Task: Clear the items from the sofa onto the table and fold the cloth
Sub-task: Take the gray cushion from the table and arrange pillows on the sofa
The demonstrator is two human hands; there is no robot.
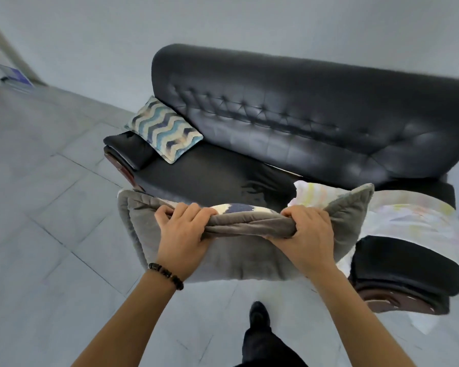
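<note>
A black leather sofa point(289, 123) stands against the wall. I hold a grey cushion point(239, 258) in the air in front of its seat; a patterned face shows along the cushion's top edge. My left hand point(182, 234) grips that top edge on the left and my right hand point(306, 237) grips it on the right. A second cushion point(164, 128) with blue and cream zigzags leans in the sofa's left corner. A pale cloth point(408, 218) with faint yellow and pink marks lies crumpled over the right end of the seat and the right armrest.
Grey floor tiles point(51, 207) spread to the left and in front of the sofa. My dark-trousered leg and shoe point(260, 321) stand below the cushion. The sofa's right armrest point(403, 271) juts forward at the right. No table is in view.
</note>
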